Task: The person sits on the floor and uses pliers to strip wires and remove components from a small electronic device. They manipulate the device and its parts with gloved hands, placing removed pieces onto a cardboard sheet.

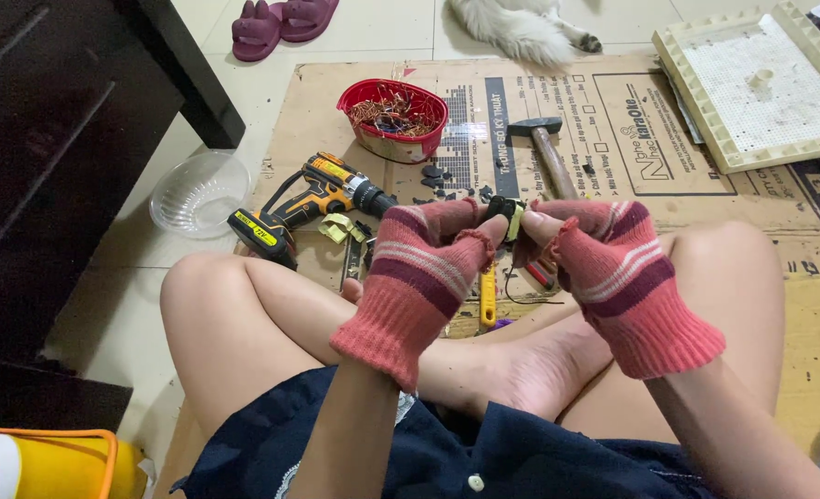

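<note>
Above the crossed legs, the left hand (426, 277) and right hand (613, 268), in pink striped fingerless gloves, pinch a small black-and-yellow part (508, 214) between fingertips; it looks light, rigid, best gripped by its edges.

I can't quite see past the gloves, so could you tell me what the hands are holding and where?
Both hands, left and right, pinch a small black part between their fingertips, one at each side.
</note>
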